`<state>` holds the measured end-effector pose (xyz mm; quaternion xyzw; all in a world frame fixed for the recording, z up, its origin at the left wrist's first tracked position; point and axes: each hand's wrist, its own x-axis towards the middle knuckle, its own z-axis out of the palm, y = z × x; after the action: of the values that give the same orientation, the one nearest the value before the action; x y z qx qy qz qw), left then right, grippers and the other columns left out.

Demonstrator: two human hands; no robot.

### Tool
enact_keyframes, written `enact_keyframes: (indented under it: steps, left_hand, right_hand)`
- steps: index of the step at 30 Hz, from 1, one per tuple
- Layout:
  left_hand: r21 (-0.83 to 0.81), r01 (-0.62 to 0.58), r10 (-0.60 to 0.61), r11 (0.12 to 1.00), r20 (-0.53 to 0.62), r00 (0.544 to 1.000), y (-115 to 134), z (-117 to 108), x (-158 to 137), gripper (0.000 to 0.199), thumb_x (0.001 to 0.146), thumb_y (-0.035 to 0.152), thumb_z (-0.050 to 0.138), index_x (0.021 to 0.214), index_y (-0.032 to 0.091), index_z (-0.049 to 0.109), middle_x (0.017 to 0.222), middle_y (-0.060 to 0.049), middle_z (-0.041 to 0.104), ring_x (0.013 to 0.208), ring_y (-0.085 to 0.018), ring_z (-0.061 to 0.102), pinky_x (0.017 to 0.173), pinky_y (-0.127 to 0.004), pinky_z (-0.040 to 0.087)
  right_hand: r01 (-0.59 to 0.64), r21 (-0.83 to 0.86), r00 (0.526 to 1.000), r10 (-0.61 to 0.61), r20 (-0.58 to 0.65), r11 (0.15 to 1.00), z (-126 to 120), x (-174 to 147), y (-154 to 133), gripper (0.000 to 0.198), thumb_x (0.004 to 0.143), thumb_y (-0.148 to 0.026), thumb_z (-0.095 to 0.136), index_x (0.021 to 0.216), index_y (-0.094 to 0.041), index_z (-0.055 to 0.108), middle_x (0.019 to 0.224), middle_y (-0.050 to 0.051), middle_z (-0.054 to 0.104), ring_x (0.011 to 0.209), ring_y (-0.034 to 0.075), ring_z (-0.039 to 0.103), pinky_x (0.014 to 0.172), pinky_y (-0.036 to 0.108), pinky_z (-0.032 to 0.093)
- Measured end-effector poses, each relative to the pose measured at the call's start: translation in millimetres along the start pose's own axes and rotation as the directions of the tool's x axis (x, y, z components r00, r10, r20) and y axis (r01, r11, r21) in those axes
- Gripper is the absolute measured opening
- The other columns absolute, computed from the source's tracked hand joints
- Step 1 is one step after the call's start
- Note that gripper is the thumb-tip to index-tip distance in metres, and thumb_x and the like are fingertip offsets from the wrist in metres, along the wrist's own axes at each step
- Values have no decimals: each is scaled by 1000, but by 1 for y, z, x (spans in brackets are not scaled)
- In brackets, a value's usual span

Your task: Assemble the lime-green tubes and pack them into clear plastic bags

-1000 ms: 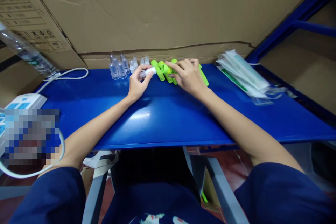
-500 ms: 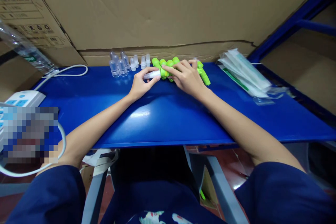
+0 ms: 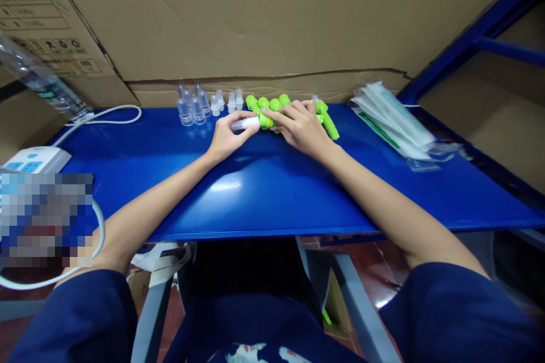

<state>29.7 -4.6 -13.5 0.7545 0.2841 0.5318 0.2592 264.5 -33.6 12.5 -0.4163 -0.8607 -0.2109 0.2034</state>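
My left hand (image 3: pixel 227 136) pinches a clear and white plastic tube (image 3: pixel 247 123) between thumb and fingers, lying level. Its right end meets a bright green plastic piece (image 3: pixel 267 119), and I cannot tell whether they are joined. Around that green piece my right hand (image 3: pixel 300 125) is closed, its index finger along the top; part of the piece is hidden under the palm. Just behind both hands, several green round-headed pieces (image 3: pixel 275 104) stand in a row. Another ribbed green piece (image 3: pixel 327 122) lies to the right of my right hand.
Several clear caps (image 3: pixel 197 109) and small white translucent caps (image 3: pixel 232 102) stand left of the green pieces. Packets in clear wrapping (image 3: pixel 394 122) lie at the right on the blue table (image 3: pixel 255 193). A power strip (image 3: pixel 36 160), white cable (image 3: pixel 114 123) and plastic bottle (image 3: pixel 55 93) are at left.
Both hands stay almost in place, still holding the tube and green piece end to end. The tube looks slightly turned, with a whiter side showing. The whole view has shifted a little.
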Motion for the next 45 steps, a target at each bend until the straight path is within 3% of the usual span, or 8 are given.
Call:
enact_keyframes:
  steps: [13, 20, 30, 38, 41, 45]
  left_hand:
    - [-19, 30, -30, 999, 6, 1000, 0, -2, 1, 41, 84, 49, 79, 108, 16, 78, 109, -10, 82, 99, -22, 77, 87, -31, 60]
    - [44, -31, 28, 999, 56, 998, 1, -4, -1, 37, 86, 45, 78, 109, 16, 76, 112, -10, 81, 105, -24, 77, 99, -35, 57]
    - [49, -97, 91, 994, 122, 988, 10, -2, -4, 37, 94, 47, 68, 118, 19, 66, 120, -11, 76, 109, -22, 73, 100, -34, 56]
    - [97, -76, 66, 992, 102, 993, 10, -2, -4, 42, 90, 51, 73, 115, 18, 67, 116, -10, 77, 102, -22, 74, 94, -34, 56]
    - [103, -77, 68, 992, 86, 994, 9, -2, -2, 41, 91, 55, 71, 110, 18, 69, 109, -9, 78, 98, -22, 73, 91, -34, 56]
    - [111, -42, 40, 993, 23, 999, 3, -8, 2, 48, 92, 64, 66, 108, 19, 69, 107, -10, 77, 95, -22, 72, 89, -35, 56]
  right_hand:
    - [26, 13, 1000, -26, 13, 1000, -2, 1, -3, 52, 109, -32, 42, 160, -26, 50, 113, 14, 72, 110, 31, 57, 96, 45, 33]
    - [39, 5, 998, -39, 41, 999, -2, 0, -6, 50, 110, -33, 40, 159, -27, 51, 112, 14, 72, 109, 30, 59, 95, 44, 33]
    - [40, 46, 999, -41, 21, 998, -4, 0, -9, 51, 109, -36, 41, 159, -29, 51, 113, 13, 73, 109, 31, 60, 97, 47, 36]
    - [9, 77, 999, -6, -48, 997, 4, 1, -7, 55, 110, -48, 36, 143, -12, 61, 121, 20, 72, 108, 33, 62, 98, 49, 40]
    - [4, 73, 999, -1, -38, 997, 4, 2, -7, 54, 109, -49, 36, 136, -11, 64, 117, 20, 72, 108, 34, 62, 98, 50, 41]
    - [-35, 44, 998, 37, -58, 998, -2, 2, -1, 53, 109, -50, 39, 140, -13, 60, 123, 20, 72, 114, 35, 61, 99, 51, 40]
